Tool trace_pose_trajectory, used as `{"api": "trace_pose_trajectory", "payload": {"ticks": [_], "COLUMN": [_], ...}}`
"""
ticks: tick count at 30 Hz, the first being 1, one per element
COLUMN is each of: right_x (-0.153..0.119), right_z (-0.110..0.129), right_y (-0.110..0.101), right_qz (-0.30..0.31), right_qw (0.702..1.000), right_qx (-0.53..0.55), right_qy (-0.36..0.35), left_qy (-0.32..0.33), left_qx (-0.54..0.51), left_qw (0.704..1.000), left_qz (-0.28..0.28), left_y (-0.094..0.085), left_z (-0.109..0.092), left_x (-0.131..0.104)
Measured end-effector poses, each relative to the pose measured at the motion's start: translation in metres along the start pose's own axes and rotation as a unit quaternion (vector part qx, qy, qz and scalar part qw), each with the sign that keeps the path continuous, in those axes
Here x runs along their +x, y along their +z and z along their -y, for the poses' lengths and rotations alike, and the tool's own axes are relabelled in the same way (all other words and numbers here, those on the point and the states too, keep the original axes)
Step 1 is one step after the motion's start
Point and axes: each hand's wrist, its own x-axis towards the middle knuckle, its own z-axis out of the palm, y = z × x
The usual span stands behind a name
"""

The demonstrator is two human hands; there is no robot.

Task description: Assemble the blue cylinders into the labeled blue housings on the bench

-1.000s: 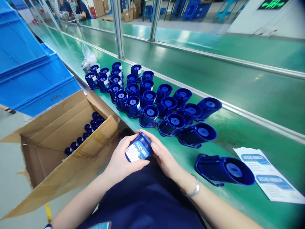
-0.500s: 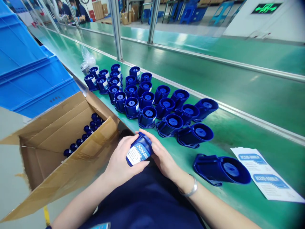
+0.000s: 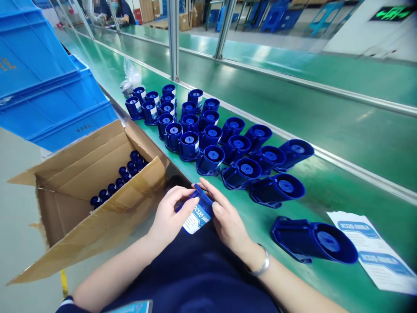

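Note:
Between both hands, in front of the dark blue clothing, is a blue cylindrical part [image 3: 202, 209] with a white and blue label facing up. My left hand [image 3: 172, 213] grips its left side, thumb on the body near the flange. My right hand [image 3: 228, 221] wraps the right side, fingers up by the flange. Several similar blue parts [image 3: 213, 154] stand in rows on the green bench, many with labels. One blue part [image 3: 314, 239] stands apart at the right, beside a sheet of labels [image 3: 374, 248].
An open cardboard box [image 3: 107, 208] with several blue parts inside is at the left. Blue crates [image 3: 58, 100] are stacked behind it. A clear plastic bag [image 3: 131, 76] lies at the bench's far end. Metal posts [image 3: 173, 43] rise behind the rows. People sit at the far left.
The held part has turned and tilted, and my left thumb has moved from its lower end up onto its body. The whole view has shifted, so the bench and box appear further right.

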Motion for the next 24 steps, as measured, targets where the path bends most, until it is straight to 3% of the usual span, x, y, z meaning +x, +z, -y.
{"api": "trace_pose_trajectory", "payload": {"ticks": [5,10,14,17,20,24], "right_x": [0.002,0.001,0.000,0.001,0.006,0.010], "right_z": [0.000,0.000,0.003,0.005,0.013,0.030], "right_y": [0.007,0.011,0.016,0.018,0.019,0.018], "right_qz": [-0.038,-0.083,-0.139,-0.166,-0.197,-0.220], "right_qw": [0.999,0.996,0.990,0.985,0.974,0.958], "right_qx": [-0.017,-0.015,-0.019,-0.005,0.061,0.124], "right_qy": [-0.003,0.008,0.035,0.051,0.093,0.134], "left_qy": [0.065,0.087,0.112,0.175,0.241,0.270], "left_qx": [0.111,0.189,0.295,0.358,0.355,0.269], "left_qw": [0.992,0.978,0.949,0.917,0.903,0.923], "left_qz": [-0.011,-0.001,-0.011,-0.021,-0.024,-0.055], "left_y": [0.001,0.008,0.014,0.015,0.012,0.010], "left_z": [-0.005,-0.002,0.008,0.019,0.027,0.034], "left_x": [-0.002,-0.002,-0.001,0.002,0.005,0.003]}}
